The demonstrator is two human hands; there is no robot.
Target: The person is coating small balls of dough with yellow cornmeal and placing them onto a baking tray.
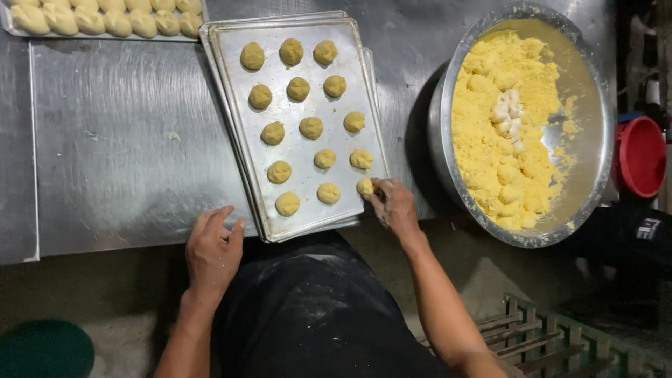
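A metal baking tray [234,119] lies on the steel table and carries several yellow dough balls [311,127] in three rows. My right hand [393,204] pinches one dough ball [365,186] at the tray's near right corner, touching the tray surface. My left hand [212,248] rests flat on the table edge just left of the tray, fingers apart, holding nothing. A large steel bowl [586,162] at the right holds crumbly yellow dough [500,140] with a few white pieces [509,117] on top.
Another tray [8,23] of pale shaped dough pieces [105,19] sits at the far left back. A red round container [640,155] stands beyond the bowl. A metal rack [553,343] is on the floor at lower right, a green round object [43,348] at lower left.
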